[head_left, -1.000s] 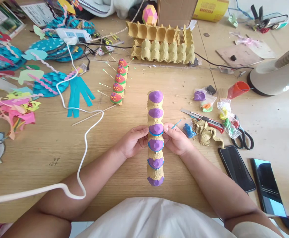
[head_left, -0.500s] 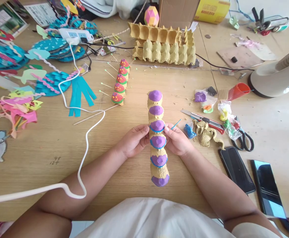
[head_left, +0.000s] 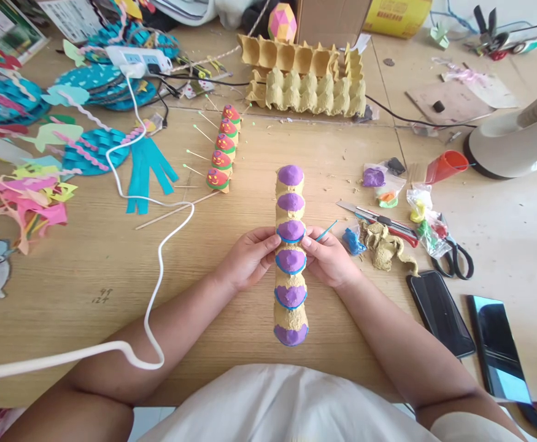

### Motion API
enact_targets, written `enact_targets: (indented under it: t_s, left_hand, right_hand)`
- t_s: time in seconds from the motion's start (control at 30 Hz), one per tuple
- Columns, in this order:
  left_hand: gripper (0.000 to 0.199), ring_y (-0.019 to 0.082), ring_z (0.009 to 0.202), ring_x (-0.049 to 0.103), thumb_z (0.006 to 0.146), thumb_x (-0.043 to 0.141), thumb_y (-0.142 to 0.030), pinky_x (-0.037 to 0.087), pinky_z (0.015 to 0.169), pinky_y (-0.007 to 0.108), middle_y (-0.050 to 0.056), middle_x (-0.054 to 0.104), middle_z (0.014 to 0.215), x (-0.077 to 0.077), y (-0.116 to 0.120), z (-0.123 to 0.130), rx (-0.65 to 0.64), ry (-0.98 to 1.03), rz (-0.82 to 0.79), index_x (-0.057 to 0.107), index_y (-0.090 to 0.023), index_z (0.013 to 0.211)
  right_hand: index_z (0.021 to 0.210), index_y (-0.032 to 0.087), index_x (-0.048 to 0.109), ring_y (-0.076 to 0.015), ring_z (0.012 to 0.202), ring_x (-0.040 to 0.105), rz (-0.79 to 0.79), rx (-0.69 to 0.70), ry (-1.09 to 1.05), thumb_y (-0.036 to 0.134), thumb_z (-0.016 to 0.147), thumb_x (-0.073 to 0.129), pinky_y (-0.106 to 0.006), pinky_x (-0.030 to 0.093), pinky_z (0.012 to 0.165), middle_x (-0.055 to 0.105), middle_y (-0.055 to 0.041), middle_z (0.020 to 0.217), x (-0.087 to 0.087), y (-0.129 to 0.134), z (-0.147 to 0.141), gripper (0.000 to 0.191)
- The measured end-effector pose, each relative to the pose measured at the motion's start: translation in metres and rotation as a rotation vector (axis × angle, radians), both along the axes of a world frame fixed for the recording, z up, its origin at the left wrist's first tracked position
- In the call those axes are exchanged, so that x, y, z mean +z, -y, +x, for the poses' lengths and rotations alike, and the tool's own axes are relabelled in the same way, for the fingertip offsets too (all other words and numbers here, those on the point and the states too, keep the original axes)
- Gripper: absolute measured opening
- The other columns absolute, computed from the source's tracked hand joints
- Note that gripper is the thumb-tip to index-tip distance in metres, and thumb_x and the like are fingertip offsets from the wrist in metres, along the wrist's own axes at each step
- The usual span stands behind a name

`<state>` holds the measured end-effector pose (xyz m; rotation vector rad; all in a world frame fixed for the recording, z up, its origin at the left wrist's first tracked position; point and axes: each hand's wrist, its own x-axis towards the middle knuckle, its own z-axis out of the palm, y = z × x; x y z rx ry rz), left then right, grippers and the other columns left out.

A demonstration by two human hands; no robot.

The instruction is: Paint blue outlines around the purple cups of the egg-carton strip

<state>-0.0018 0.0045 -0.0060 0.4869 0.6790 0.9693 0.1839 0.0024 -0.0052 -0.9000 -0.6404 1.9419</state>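
a carton strip (head_left: 292, 279) with six purple-capped bumps was held upright in line with the person's chest, between the two hands and over the table (head_left: 231, 325); whether its near end touched the wood was hard to tell. blue edging followed the near rims of the third, fourth and fifth caps from the far end, while any blue on the nearest was too faint to be sure of.

the left hand (head_left: 253, 258) was closed in a pinch on the strip's left side, some fingertips hidden behind it. the right hand (head_left: 330, 258) pinched the opposite side, and a thin blue strand (head_left: 328, 229) stuck up from it, its lower end covered by the fingers.

just right of that hand lay a blue lump (head_left: 353, 241), near a cutter (head_left: 383, 222) and scissors (head_left: 459, 261) partly covered by a plastic bag (head_left: 429, 230). a red-capped strip (head_left: 223, 150) lay beyond the left hand. a white cord (head_left: 160, 270) crossed the left forearm, and the grey-white device (head_left: 502, 144) was cut off at the right edge.
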Motion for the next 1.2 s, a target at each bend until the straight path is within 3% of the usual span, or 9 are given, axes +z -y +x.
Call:
enact_targets:
  t_s: [0.37,0.53,0.8,0.9,1.03,1.13,1.2]
  left_hand:
    - [0.027,0.014,0.073,0.072,0.075,0.096,-0.036,0.057,0.066,0.023,0.003,0.081,0.086,0.0020,0.0006,-0.0017,-0.021,-0.006,0.001,0.084,-0.020,0.093]
    - [0.022,0.018,0.083,0.076,0.081,0.088,-0.023,0.060,0.073,0.026,0.004,0.083,0.100,0.0023,-0.0004,-0.0061,-0.064,0.017,-0.028,0.083,-0.022,0.103]
    - [0.018,0.013,0.075,0.073,0.082,0.087,-0.021,0.059,0.067,0.019,0.005,0.081,0.091,-0.0040,0.0000,-0.0076,-0.093,0.049,-0.072,0.081,-0.015,0.098]
    - [0.024,0.014,0.077,0.075,0.080,0.089,-0.021,0.061,0.071,0.020,0.007,0.082,0.095,-0.0044,0.0001,-0.0063,-0.067,0.066,-0.087,0.081,-0.013,0.101]
    - [0.022,0.012,0.072,0.072,0.080,0.089,-0.023,0.060,0.069,0.020,0.004,0.081,0.091,-0.0013,-0.0023,-0.0060,-0.009,0.073,-0.066,0.081,-0.016,0.100]
    - [0.019,0.012,0.069,0.070,0.080,0.089,-0.026,0.058,0.067,0.021,0.003,0.079,0.085,0.0009,-0.0050,-0.0070,0.018,0.051,-0.054,0.080,-0.017,0.095]
    - [0.017,0.012,0.069,0.069,0.080,0.089,-0.026,0.057,0.067,0.022,0.003,0.078,0.083,0.0014,-0.0062,-0.0076,0.038,0.031,-0.057,0.079,-0.017,0.091]
  right_hand:
    - [0.085,0.020,0.075,-0.0106,0.066,0.062,0.045,0.016,-0.026,0.043,0.068,0.098,-0.025,0.052,0.067,0.069,0.0033,0.072,0.0013,0.0001,0.0002,0.036]
    - [0.088,0.021,0.076,-0.0127,0.070,0.066,0.057,0.025,-0.033,0.040,0.069,0.097,-0.027,0.055,0.070,0.073,0.0017,0.077,0.0015,0.0001,0.0022,0.034]
    - [0.089,0.022,0.076,-0.0139,0.072,0.065,0.074,0.024,0.013,0.042,0.070,0.096,-0.028,0.054,0.072,0.072,0.0010,0.079,-0.0012,-0.0015,0.0043,0.034]
    - [0.096,0.024,0.075,-0.0125,0.072,0.059,0.116,-0.001,0.069,0.041,0.074,0.092,-0.026,0.049,0.068,0.069,0.0018,0.083,0.0018,-0.0036,0.0064,0.033]
    - [0.101,0.026,0.070,-0.0102,0.065,0.045,0.225,-0.131,0.206,0.038,0.081,0.083,-0.026,0.038,0.060,0.064,0.0026,0.091,0.0008,-0.0069,0.0068,0.027]
    - [0.104,0.026,0.069,-0.0120,0.064,0.042,0.311,-0.148,0.380,0.048,0.087,0.076,-0.028,0.036,0.058,0.061,0.0019,0.089,-0.0038,-0.0075,0.0066,0.028]
    - [0.104,0.026,0.071,-0.0144,0.069,0.048,0.372,-0.141,0.465,0.058,0.093,0.069,-0.030,0.041,0.064,0.063,0.0000,0.089,-0.0061,-0.0069,0.0076,0.034]
